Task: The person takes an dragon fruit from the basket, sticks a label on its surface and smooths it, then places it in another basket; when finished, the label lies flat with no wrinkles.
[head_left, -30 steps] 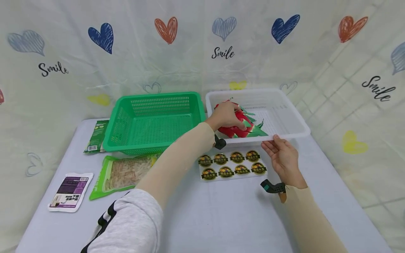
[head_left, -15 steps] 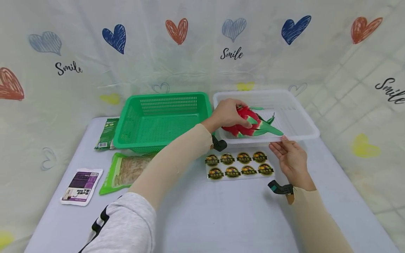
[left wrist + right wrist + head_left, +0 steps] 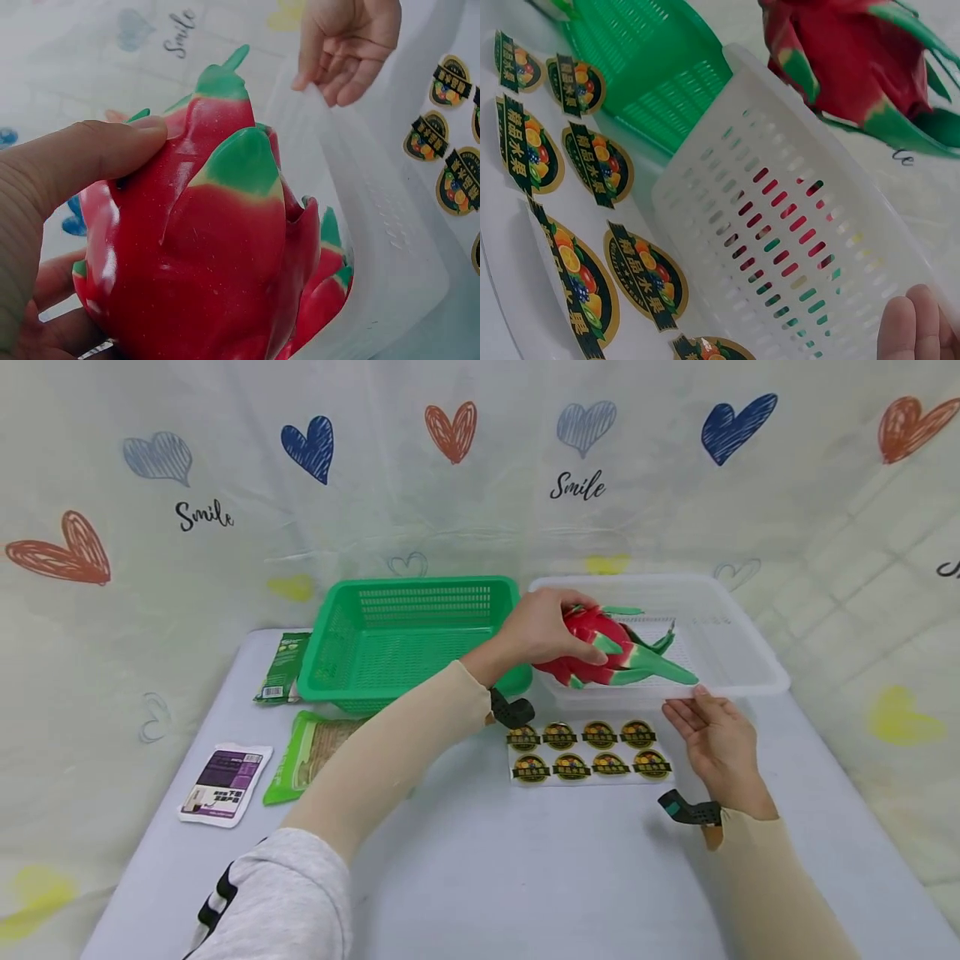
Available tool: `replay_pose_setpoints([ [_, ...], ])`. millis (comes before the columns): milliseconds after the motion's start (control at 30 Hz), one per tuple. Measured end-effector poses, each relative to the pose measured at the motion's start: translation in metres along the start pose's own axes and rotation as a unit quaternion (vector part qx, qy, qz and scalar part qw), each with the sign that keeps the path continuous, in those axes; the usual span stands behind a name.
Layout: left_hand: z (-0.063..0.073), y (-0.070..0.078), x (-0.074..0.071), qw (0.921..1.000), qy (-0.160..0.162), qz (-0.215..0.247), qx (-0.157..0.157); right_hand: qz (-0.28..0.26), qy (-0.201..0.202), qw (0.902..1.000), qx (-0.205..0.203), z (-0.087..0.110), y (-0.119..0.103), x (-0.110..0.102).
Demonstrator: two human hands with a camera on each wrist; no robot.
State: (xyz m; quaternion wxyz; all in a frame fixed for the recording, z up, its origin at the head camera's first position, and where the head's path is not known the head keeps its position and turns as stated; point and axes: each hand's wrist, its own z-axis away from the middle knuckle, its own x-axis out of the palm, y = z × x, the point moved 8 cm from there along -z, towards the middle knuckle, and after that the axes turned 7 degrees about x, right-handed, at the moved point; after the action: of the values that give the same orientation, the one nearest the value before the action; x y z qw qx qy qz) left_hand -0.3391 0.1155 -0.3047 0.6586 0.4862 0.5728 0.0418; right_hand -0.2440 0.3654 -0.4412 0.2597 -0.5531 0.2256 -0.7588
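My left hand (image 3: 536,627) grips a red dragon fruit (image 3: 588,625) with green-tipped scales, thumb on one side and fingers round the other. It hangs above the near left part of a white plastic basket (image 3: 750,647); in the right wrist view it shows over the rim. My right hand (image 3: 723,747) holds the basket's near rim, thumb on top and fingers beneath. Inside the basket lies more dragon fruit (image 3: 324,311), partly hidden behind the held one and showing red and green through the slots in the right wrist view.
A green basket (image 3: 427,687) stands left of the white one. In front lies a sheet of round fruit stickers (image 3: 588,753). At left are a green packet (image 3: 285,668), a green-edged bag (image 3: 318,752) partly behind my left arm, and a purple-and-white pouch (image 3: 225,785).
My left hand has lifted the dragon fruit up from inside the white basket. My right hand stays at the basket's rim. The head view has turned left.
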Motion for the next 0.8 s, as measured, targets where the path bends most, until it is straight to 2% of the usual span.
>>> replay_pose_setpoints([
  [300, 0.046, 0.006, -0.005, 0.9998, -0.02, -0.002, 0.01, -0.014, 0.013, 0.9998, 0.004, 0.005, -0.003, -0.012],
  [467, 0.077, 0.004, -0.006, 0.9998, -0.001, 0.008, 0.018, -0.021, 0.0, 0.9998, 0.008, 0.005, -0.003, -0.013],
  [600, 0.105, -0.002, -0.004, 0.9994, 0.017, 0.026, 0.018, -0.029, -0.009, 0.9994, 0.017, 0.003, 0.0, -0.009],
  [800, 0.151, -0.019, 0.002, 0.9986, 0.015, 0.048, -0.013, -0.021, -0.004, 0.9996, 0.021, -0.004, 0.005, 0.001],
])
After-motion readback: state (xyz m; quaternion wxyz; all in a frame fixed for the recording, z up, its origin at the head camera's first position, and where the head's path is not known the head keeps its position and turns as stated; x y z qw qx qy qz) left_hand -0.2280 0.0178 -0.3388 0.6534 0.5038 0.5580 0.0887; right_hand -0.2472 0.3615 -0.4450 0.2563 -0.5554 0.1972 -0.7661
